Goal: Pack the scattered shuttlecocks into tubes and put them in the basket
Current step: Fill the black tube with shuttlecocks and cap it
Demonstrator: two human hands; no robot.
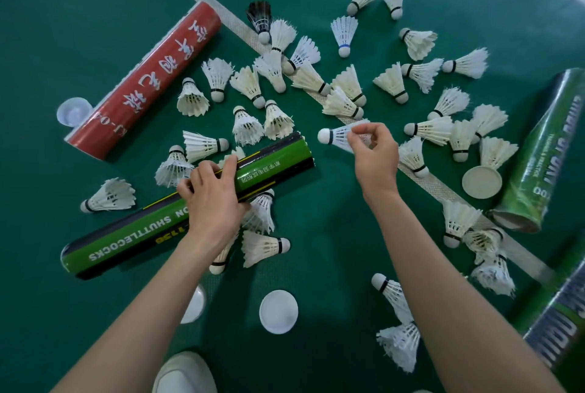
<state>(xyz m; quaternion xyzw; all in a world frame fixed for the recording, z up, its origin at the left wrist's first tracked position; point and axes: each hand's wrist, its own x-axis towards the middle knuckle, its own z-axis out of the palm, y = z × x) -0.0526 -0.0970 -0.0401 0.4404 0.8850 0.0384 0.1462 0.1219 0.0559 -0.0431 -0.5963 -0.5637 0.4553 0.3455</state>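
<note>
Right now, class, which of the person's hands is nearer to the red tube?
Left. The left hand grips the green tube close beside the red tube; the right hand pinches a shuttlecock farther away.

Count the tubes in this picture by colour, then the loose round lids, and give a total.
Red tubes: 1
Green tubes: 3
Loose lids: 4
Total: 8
</note>
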